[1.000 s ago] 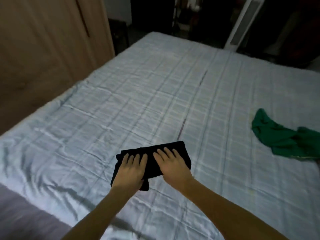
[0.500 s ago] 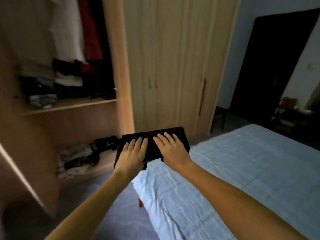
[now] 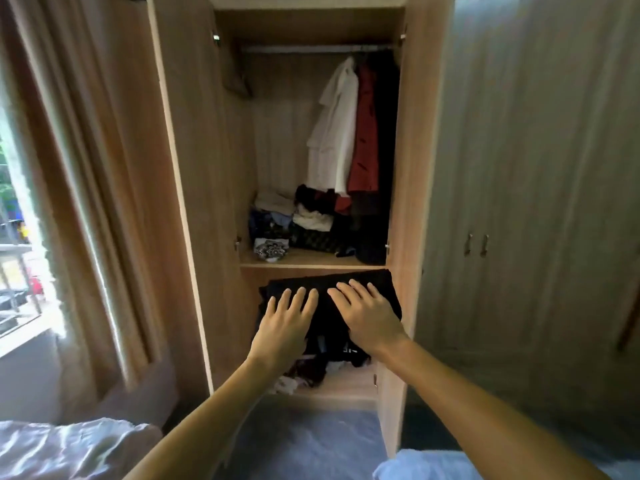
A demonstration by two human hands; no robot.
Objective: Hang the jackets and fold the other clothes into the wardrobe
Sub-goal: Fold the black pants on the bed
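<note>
A folded black garment is held flat in front of the open wardrobe, just below its middle shelf. My left hand grips its left part and my right hand its right part, fingers spread on top. On the rail hang a white jacket, a red jacket and a dark one. Folded clothes are piled on the middle shelf. More crumpled clothes lie on the bottom shelf, partly hidden by my hands.
The open wardrobe door stands at the left, with a curtain and a window beyond it. Closed wardrobe doors with small handles fill the right. Bed corners show at the bottom.
I have lifted the black garment off the bed and turned left with it to face the open wardrobe. Both hands kept their hold on it.
</note>
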